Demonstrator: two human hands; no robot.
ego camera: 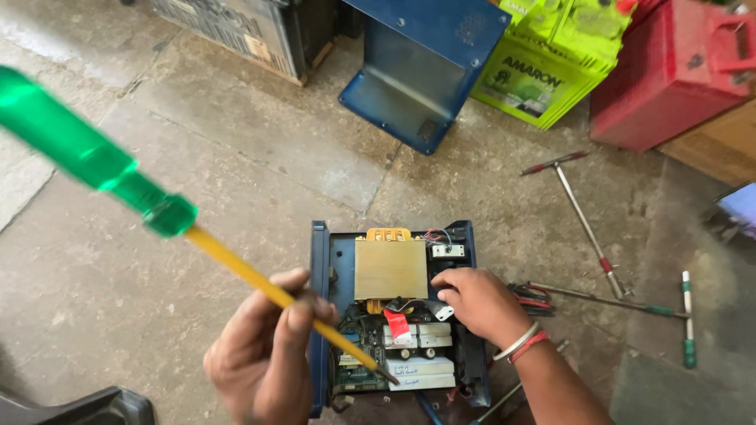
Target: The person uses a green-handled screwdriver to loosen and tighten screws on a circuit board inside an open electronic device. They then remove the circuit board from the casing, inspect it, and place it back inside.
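On the concrete floor, an opened blue inverter chassis lies flat, its wound transformer filling the upper half and a green circuit board with white relay blocks sitting below it. The left hand is closed round the yellow shaft of a long screwdriver, pinching it low down, with the tip resting at the lower edge of the board and the green handle rising toward the camera. The right hand, fingers curled, presses on parts just right of the transformer; whether it grips anything I cannot tell.

The chassis probably handles heavy and lopsided because of the transformer, so it is best lifted by its stiff metal side walls. The board and loose wires look fragile and should not be gripped. Held so near its tip, the screwdriver gives fine control but little turning force.

Right of the chassis lie T-handled wrenches and another screwdriver; beyond it stands the blue cover.
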